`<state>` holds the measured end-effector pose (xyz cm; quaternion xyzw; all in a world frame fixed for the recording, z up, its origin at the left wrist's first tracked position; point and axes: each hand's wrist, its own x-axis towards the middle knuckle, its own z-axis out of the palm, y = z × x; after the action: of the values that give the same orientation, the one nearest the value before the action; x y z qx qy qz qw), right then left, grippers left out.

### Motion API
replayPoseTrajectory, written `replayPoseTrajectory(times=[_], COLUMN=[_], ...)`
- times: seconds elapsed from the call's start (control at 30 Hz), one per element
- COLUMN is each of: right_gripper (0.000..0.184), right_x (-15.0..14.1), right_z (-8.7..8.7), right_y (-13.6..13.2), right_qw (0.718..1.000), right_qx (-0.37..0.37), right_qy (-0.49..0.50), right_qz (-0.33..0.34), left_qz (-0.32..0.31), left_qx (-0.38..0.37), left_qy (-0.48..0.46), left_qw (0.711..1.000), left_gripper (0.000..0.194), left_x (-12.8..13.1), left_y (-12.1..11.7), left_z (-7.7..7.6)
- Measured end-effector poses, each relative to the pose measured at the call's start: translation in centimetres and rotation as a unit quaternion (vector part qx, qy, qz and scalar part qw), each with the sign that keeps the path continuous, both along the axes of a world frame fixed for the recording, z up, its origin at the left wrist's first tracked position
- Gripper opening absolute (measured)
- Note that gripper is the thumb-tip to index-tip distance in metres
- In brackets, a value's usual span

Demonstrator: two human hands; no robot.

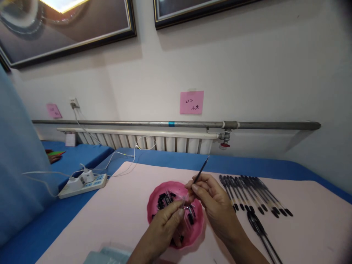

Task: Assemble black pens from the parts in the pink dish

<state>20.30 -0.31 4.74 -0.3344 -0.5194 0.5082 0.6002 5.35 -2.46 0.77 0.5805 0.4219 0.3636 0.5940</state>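
My right hand (213, 200) pinches a dark pen refill (201, 171), which slants up and to the right with its thin tip uppermost. Beside it, my left hand (167, 220) is closed on a clear pen barrel (184, 198), partly hidden by the fingers. Both hands are over a pink scalloped bowl (152, 194). Inside the bowl lie black pen caps and clear pen parts (167, 198). To the right of my right hand, several black-capped pens (247, 189) lie in a row. Nearer to me are more pens (260, 229), pointing toward the front edge.
Pale pink paper (110, 212) covers much of the blue table (264, 165). A power strip (85, 187) with plugs and white cables sits at left. Light blue cloth or packaging (107, 255) lies in front. A radiator (154, 141) and pipe (132, 124) run along the wall. Another person's hand (55, 158) shows far left.
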Motion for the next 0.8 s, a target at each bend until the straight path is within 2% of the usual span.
replayPoseTrajectory(times=[0.33, 0.5, 0.67, 0.8], right_gripper=[0.014, 0.011, 0.010, 0.008], right_x=[0.0, 0.1, 0.0, -0.3], right_z=[0.1, 0.3, 0.9, 0.8], right_y=[0.0, -0.2, -0.5, -0.5], right_qw=[1.000, 1.000, 0.998, 0.995], right_qx=[0.002, 0.004, -0.011, -0.023], right_qy=[0.001, -0.029, -0.064, -0.100], right_qz=[0.002, 0.003, 0.003, 0.016], left_qz=[0.013, 0.026, 0.045, 0.046], left_qx=[0.004, 0.031, 0.050, 0.019], left_qy=[0.005, -0.003, -0.009, -0.014], left_qw=[1.000, 0.999, 0.998, 0.999], left_gripper=[0.049, 0.045, 0.043, 0.047], left_x=[0.2, 0.1, 0.1, 0.0], left_y=[-0.2, -0.3, 0.1, 0.2], left_z=[0.4, 0.6, 0.1, -0.4])
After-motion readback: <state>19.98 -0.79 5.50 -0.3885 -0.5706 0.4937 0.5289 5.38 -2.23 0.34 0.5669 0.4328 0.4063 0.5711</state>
